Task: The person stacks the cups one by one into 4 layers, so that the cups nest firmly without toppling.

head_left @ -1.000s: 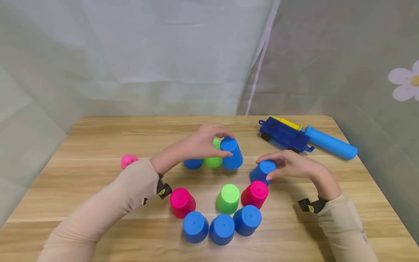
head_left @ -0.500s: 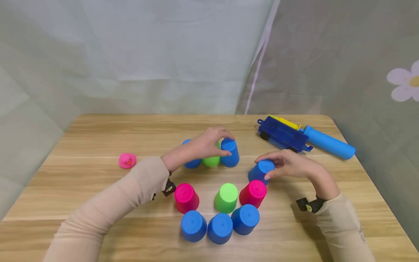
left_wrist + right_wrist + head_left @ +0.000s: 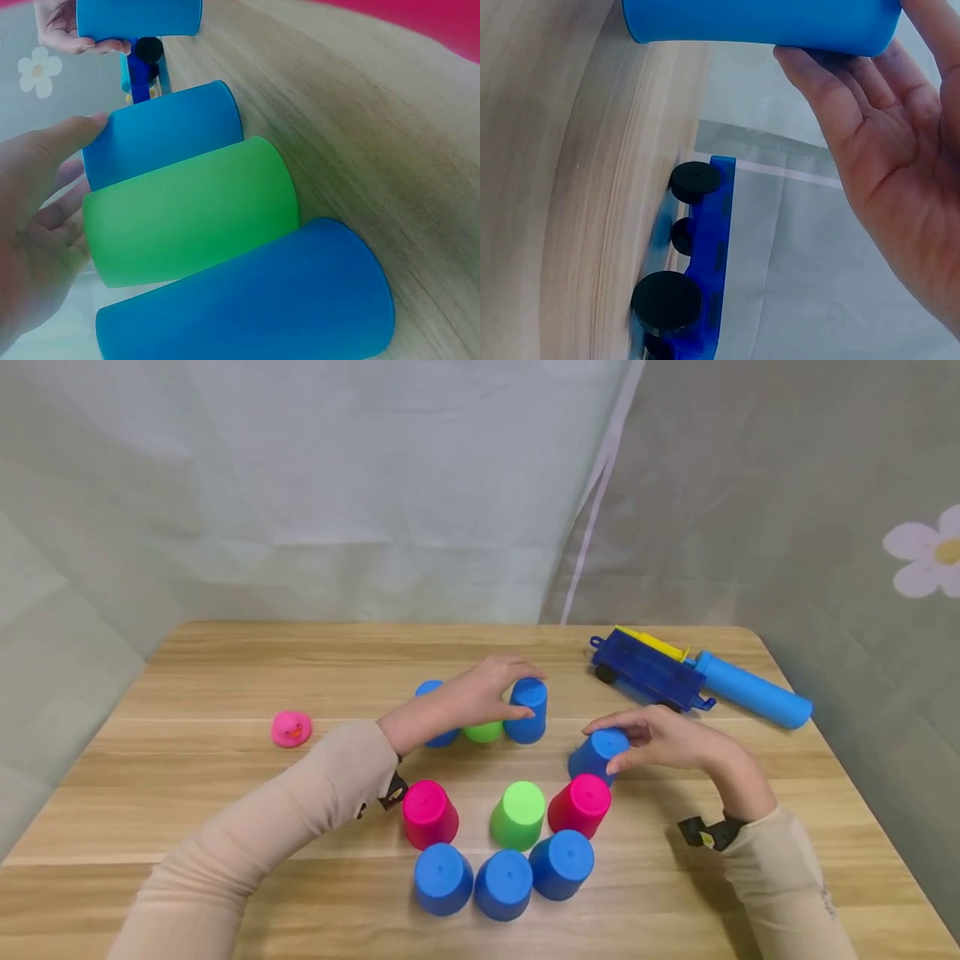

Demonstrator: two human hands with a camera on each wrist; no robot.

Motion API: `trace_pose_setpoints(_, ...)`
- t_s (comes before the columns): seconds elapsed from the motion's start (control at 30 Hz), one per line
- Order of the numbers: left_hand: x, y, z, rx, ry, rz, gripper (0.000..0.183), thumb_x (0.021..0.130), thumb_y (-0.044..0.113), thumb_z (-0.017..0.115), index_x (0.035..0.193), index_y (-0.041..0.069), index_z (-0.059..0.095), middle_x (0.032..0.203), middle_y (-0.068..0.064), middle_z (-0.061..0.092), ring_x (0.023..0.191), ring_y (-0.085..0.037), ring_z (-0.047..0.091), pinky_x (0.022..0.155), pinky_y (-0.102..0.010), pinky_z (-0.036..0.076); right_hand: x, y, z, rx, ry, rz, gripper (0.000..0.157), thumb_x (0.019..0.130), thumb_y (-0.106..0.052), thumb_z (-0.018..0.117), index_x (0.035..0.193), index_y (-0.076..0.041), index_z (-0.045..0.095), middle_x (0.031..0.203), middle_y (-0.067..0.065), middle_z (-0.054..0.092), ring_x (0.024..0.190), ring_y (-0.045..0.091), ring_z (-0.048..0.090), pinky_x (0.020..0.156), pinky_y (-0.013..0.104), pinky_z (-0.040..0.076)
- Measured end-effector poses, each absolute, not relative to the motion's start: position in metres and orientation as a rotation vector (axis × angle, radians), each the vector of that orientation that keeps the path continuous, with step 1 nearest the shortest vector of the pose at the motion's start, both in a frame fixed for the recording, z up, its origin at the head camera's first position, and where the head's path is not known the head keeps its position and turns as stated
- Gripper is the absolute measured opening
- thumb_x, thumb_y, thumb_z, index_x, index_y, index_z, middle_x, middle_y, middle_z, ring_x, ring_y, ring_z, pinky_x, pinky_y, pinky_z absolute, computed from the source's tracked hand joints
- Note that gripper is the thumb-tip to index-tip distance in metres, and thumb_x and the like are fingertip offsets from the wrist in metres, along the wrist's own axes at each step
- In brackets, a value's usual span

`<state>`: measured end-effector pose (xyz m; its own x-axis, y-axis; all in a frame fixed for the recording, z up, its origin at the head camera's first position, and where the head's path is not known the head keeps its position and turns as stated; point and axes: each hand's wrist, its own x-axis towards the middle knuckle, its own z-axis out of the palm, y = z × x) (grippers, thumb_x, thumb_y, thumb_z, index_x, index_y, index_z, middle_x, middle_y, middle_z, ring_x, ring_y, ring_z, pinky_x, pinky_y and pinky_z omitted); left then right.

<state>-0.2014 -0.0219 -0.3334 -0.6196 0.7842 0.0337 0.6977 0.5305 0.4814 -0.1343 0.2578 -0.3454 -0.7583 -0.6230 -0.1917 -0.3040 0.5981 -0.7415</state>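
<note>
My left hand [image 3: 483,695] grips a blue cup [image 3: 529,727] near its top, thumb on the near side. The cup stands upside down at the right end of a back row. Beside it in that row are a green cup [image 3: 191,214], partly hidden by my hand in the head view, and another blue cup [image 3: 255,300]. To the right, my right hand [image 3: 667,739] holds a second blue cup [image 3: 592,758] between thumb and fingers. This cup stands just behind a red cup [image 3: 579,807]. In the right wrist view its blue side [image 3: 757,19] shows above the fingers.
Nearer stand a second red cup [image 3: 430,815], a green cup [image 3: 518,816] and several blue cups [image 3: 504,885], all upside down. A pink toy duck [image 3: 291,728] sits at left. At back right lie a blue toy trailer [image 3: 647,670] and a blue cylinder [image 3: 756,690].
My left hand has shifted slightly right and nearer with its blue cup, which went from tilted to upright beside the green one. The left red cup now stands further right. My right hand has barely moved.
</note>
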Motion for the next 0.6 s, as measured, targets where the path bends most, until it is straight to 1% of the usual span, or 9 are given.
trace_pose_setpoints(0.17, -0.202, -0.021, -0.337, 1.252, 2.605, 0.623, 0.061, 0.084, 0.024, 0.071, 0.136, 0.005, 0.046, 0.138, -0.012, 0.046, 0.127, -0.025, 0.045, 0.102, -0.036, 0.042, -0.136, 0.259, -0.346, -0.772, 2.405, -0.975, 0.055, 0.08, -0.032, 0.072, 0.128, -0.01, 0.056, 0.127, 0.006, 0.059, 0.116, 0.021, 0.056, 0.092, 0.037, 0.049)
trace_pose_setpoints(0.33, -0.199, -0.027, -0.339, 1.201, 2.642, 0.642, 0.067, 0.084, 0.028, 0.07, 0.141, 0.011, 0.04, 0.142, -0.008, 0.042, 0.131, -0.024, 0.039, 0.104, -0.038, 0.038, -0.137, 0.26, -0.348, -0.761, 2.418, -0.962, 0.055, 0.08, -0.033, 0.072, 0.129, -0.012, 0.057, 0.128, 0.004, 0.059, 0.117, 0.022, 0.055, 0.094, 0.043, 0.047)
trace_pose_setpoints(0.4, -0.193, -0.033, -0.339, 1.189, 2.662, 0.694, 0.065, 0.084, 0.028, 0.07, 0.141, 0.013, 0.041, 0.142, -0.006, 0.043, 0.132, -0.022, 0.039, 0.104, -0.037, 0.039, -0.138, 0.26, -0.349, -0.758, 2.422, -0.959, 0.055, 0.08, -0.034, 0.072, 0.129, -0.012, 0.057, 0.128, 0.003, 0.059, 0.117, 0.022, 0.054, 0.094, 0.043, 0.047)
trace_pose_setpoints(0.5, -0.179, -0.047, -0.338, 1.21, 2.698, 0.798, 0.059, 0.084, 0.025, 0.07, 0.137, 0.014, 0.046, 0.138, -0.002, 0.047, 0.129, -0.019, 0.042, 0.102, -0.035, 0.041, -0.137, 0.261, -0.351, -0.764, 2.424, -0.954, 0.056, 0.08, -0.034, 0.072, 0.129, -0.013, 0.057, 0.128, 0.002, 0.059, 0.117, 0.021, 0.055, 0.092, 0.04, 0.049)
trace_pose_setpoints(0.6, -0.163, -0.063, -0.338, 1.264, 2.74, 0.919, 0.052, 0.084, 0.02, 0.071, 0.131, 0.013, 0.052, 0.131, -0.002, 0.053, 0.123, -0.019, 0.048, 0.098, -0.035, 0.045, -0.138, 0.263, -0.352, -0.78, 2.432, -0.947, 0.056, 0.079, -0.035, 0.072, 0.129, -0.015, 0.057, 0.128, 0.002, 0.059, 0.116, 0.019, 0.055, 0.09, 0.036, 0.05)
